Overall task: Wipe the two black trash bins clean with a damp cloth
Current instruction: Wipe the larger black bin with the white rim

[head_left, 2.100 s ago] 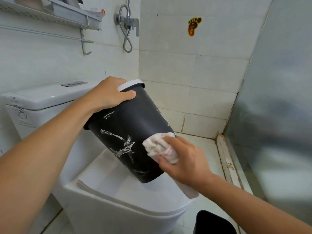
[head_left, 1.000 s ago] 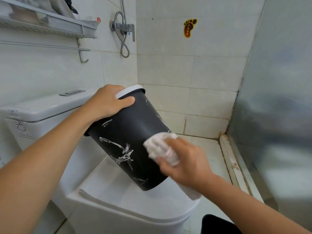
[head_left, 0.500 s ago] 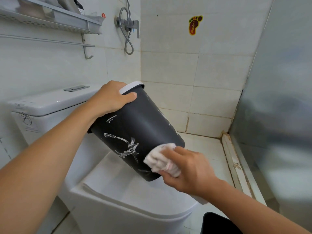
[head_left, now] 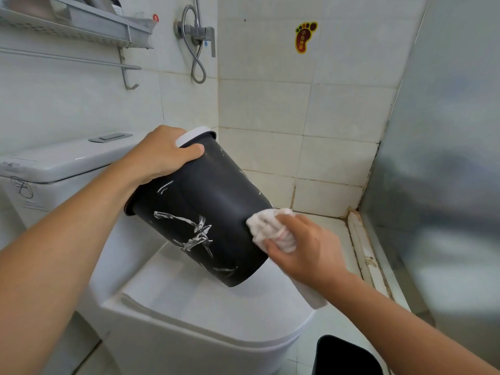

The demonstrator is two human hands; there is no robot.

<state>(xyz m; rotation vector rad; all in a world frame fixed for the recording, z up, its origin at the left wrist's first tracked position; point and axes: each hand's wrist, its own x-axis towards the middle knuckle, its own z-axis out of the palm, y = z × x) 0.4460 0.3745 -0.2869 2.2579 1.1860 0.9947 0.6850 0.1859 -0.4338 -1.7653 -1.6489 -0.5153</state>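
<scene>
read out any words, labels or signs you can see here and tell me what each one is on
"小心地滑": foot-shaped sticker on the wall tile.
Scribbled mark and faint print on the toilet tank: too blurred to read.
Trash bin: white brush-like pattern, no words.

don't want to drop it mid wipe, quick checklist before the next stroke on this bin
1. Left hand grips the bin's rim: ok.
2. Right hand holds the cloth against the black bin: ok.
3. Bin tilted over the closed toilet lid: ok.
4. White streaks on the bin's side, unwiped: not ok.
5. Cloth damp enough: cannot tell.
6. Second bin on the floor, whether wiped: cannot tell.
</scene>
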